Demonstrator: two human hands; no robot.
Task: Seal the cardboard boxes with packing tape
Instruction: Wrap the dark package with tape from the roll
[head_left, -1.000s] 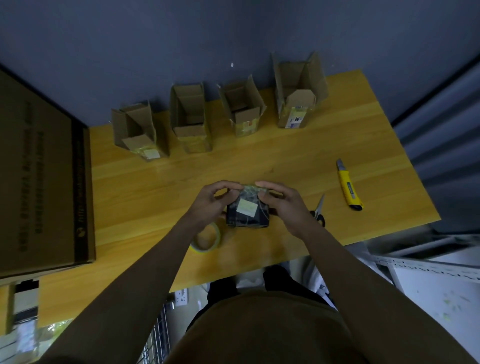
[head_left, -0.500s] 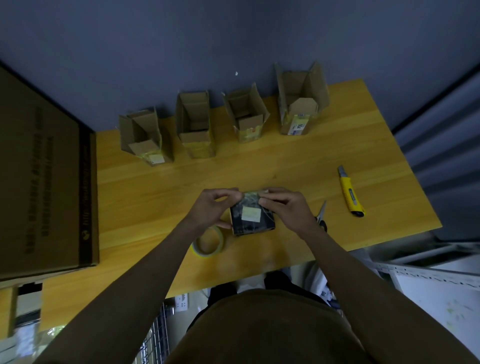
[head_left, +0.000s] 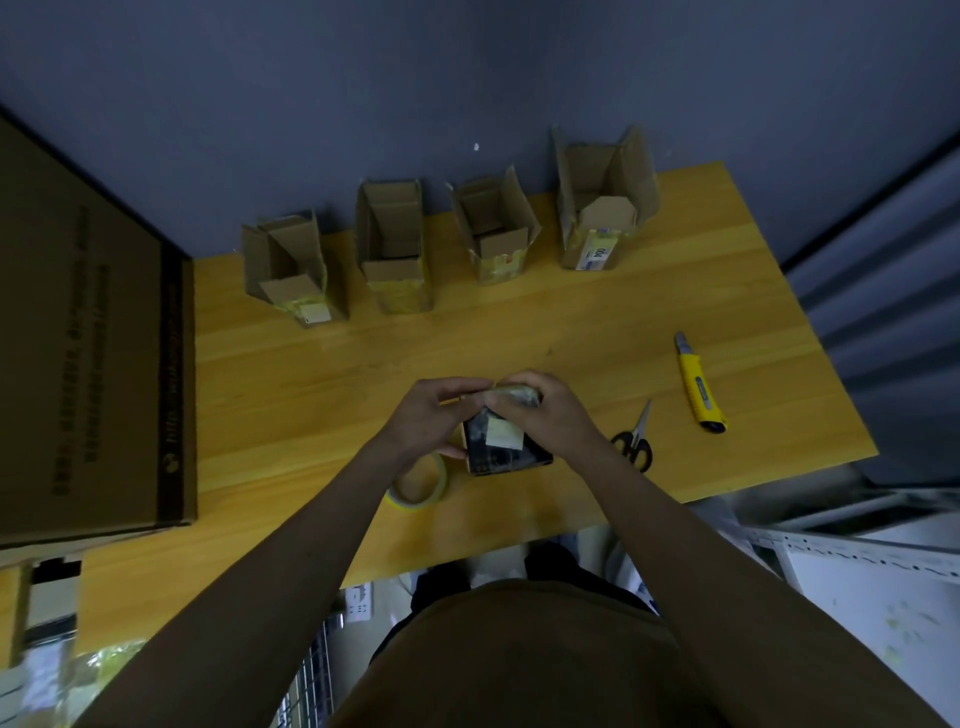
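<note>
The small dark box with a pale square label stands on the yellow wooden table, close to the near edge and directly before the person, where both arms reach it easily. Both hands meet at its far top edge. The left hand curls round the left side of the box, thumb low on the near side, and seems to steady it. The right hand has its fingers bent over the top edge, and I judge it presses down shiny tape there. So each grip is closed on the box; whether a loose tape end is pinched between the fingertips, I cannot tell.

The yellowish roll of packing tape lies flat on the table just beside the box, partly under the left forearm, probably kept near for the next strip. The black-handled scissors lie near the right wrist, and the yellow utility knife is a little farther right, both within reach for cutting.

At the far edge, against the blue wall, four brown cardboard boxes stand in a row with flaps open, so I judge they are not yet sealed. A large flat brown carton rests on the left end of the table.
</note>
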